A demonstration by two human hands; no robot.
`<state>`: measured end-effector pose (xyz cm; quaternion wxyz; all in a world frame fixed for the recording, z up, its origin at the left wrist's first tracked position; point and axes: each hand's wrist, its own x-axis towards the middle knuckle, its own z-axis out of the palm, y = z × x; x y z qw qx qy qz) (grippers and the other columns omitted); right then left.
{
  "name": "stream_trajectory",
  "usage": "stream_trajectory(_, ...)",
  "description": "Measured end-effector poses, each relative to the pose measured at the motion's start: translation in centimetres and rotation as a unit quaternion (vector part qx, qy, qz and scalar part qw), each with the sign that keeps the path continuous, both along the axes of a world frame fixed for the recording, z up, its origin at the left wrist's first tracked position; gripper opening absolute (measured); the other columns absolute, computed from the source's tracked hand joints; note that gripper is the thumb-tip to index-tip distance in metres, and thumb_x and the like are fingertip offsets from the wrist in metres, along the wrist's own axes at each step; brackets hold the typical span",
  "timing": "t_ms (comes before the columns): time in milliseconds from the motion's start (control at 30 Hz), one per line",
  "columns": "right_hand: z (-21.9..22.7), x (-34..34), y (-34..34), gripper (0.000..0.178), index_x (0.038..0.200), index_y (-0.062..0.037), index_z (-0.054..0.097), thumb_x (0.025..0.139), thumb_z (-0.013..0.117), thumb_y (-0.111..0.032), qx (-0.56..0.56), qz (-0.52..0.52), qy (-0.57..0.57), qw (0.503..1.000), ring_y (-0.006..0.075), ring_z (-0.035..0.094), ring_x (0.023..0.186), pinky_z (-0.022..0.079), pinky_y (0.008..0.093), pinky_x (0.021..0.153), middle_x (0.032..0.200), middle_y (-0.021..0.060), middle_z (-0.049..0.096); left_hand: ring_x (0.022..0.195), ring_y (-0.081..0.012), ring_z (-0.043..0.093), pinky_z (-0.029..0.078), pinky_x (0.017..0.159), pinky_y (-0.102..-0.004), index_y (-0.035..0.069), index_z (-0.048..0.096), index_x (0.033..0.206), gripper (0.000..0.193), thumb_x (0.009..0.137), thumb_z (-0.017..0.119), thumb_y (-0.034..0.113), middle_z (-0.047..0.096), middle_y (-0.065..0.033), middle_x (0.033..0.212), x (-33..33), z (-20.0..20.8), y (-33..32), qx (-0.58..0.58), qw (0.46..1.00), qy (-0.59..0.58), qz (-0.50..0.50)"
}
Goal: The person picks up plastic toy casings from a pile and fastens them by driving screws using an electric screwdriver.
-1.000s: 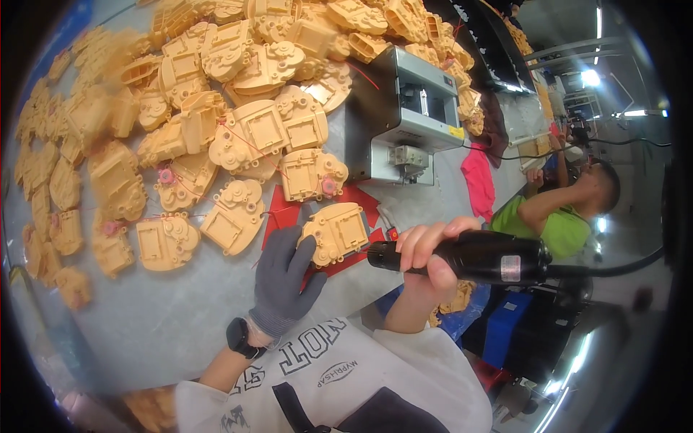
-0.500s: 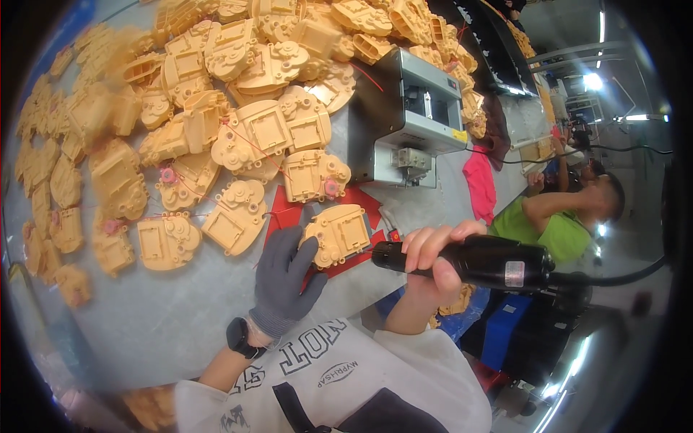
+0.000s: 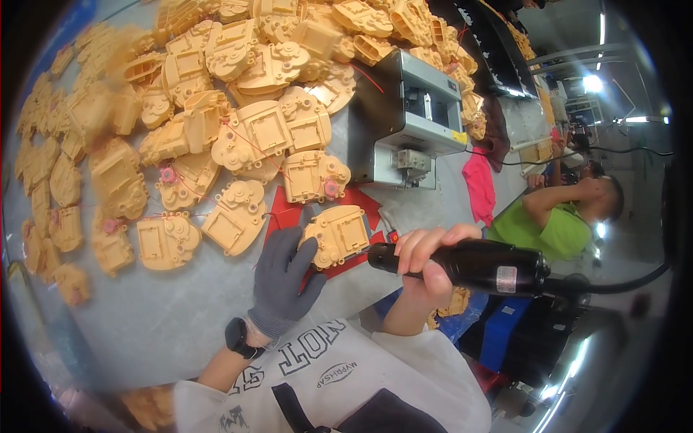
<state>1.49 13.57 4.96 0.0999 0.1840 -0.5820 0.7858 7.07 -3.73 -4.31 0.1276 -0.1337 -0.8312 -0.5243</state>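
Observation:
My left hand (image 3: 283,278), in a grey glove, grips the left edge of a tan plastic housing (image 3: 336,234) with its fingers and thumb. That housing lies on a red mat (image 3: 283,214) on the table. Bare, my right hand (image 3: 433,261) is wrapped round a black electric screwdriver (image 3: 480,267), held almost level. Its nose points left at the housing's lower right edge; whether the bit touches a screw is too small to tell. Just beyond sits another tan housing (image 3: 315,177) with a pink round part and red wire.
Tan housings (image 3: 170,240) are spread and heaped over the left and far table. A grey-and-black box-shaped machine (image 3: 411,119) stands beyond the mat. Pink cloth (image 3: 478,186) lies at the right. A cable trails from the screwdriver. A co-worker in a green shirt (image 3: 552,232) sits farther right.
The screwdriver has shifted slightly left toward the housing, its cable end tipping a little lower. My left hand and the housing stay in place. The co-worker has moved slightly.

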Motion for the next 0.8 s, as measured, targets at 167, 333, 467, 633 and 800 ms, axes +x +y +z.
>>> stream_trajectory(167, -0.4, 0.0, -0.2, 0.037, 0.102, -0.0070, 0.034, 0.074, 0.059, -0.009, 0.023, -0.003, 0.005, 1.000, 0.0177, 0.050, 0.050, 0.044, 0.0327, 0.058, 0.063, 0.0072, 0.049, 0.095, -0.0402, 0.048, 0.041, 0.081, -0.0462, 0.001, 0.046, 0.117, 0.057, 0.064, 0.067, 0.005, 0.045, -0.0224, 0.112, 0.0, -0.1, 0.1, -0.003, 1.000, 0.003, -0.001)
stream_trajectory(333, -0.7, -0.3, -0.1, 0.037, 0.102, -0.0071, 0.034, 0.075, 0.059, -0.009, 0.031, 0.015, 0.016, 0.999, 0.0174, 0.049, 0.050, 0.044, 0.0322, 0.056, 0.064, 0.0076, 0.049, 0.095, -0.0405, 0.048, 0.041, 0.081, -0.0464, 0.002, 0.045, 0.117, 0.058, 0.064, 0.067, 0.005, 0.045, -0.0224, 0.113, -0.1, -0.3, 0.0, -0.002, 1.000, 0.002, 0.000)
stream_trajectory(467, -1.0, -0.6, -0.5, 0.036, 0.098, -0.0068, 0.032, 0.073, 0.058, 0.000, 0.024, 0.019, 0.018, 0.999, 0.0160, 0.048, 0.049, 0.043, 0.0310, 0.051, 0.063, 0.0069, 0.048, 0.095, -0.0407, 0.049, 0.042, 0.080, -0.0465, 0.003, 0.045, 0.119, 0.060, 0.063, 0.067, 0.006, 0.045, -0.0223, 0.112, -0.1, -0.4, 0.0, -0.001, 1.000, 0.004, -0.001)
stream_trajectory(633, -1.2, -0.8, -0.9, 0.039, 0.099, -0.0050, 0.033, 0.071, 0.058, 0.003, 0.039, 0.038, 0.022, 0.998, 0.0158, 0.047, 0.049, 0.042, 0.0284, 0.047, 0.063, 0.0077, 0.048, 0.094, -0.0406, 0.049, 0.042, 0.080, -0.0467, 0.003, 0.045, 0.119, 0.060, 0.063, 0.067, 0.006, 0.046, -0.0223, 0.112, -0.2, -0.5, 0.0, 0.004, 1.000, 0.015, 0.004)
stream_trajectory(800, -1.5, -0.7, -0.6, 0.040, 0.101, -0.0042, 0.034, 0.070, 0.058, 0.003, 0.035, 0.039, 0.044, 0.998, 0.0157, 0.047, 0.048, 0.042, 0.0275, 0.046, 0.062, 0.0071, 0.048, 0.099, -0.0423, 0.051, 0.043, 0.083, -0.0474, 0.001, 0.041, 0.123, 0.067, 0.062, 0.068, 0.003, 0.048, -0.0234, 0.117, -0.1, -0.2, -0.1, -0.032, 0.999, 0.010, -0.008)
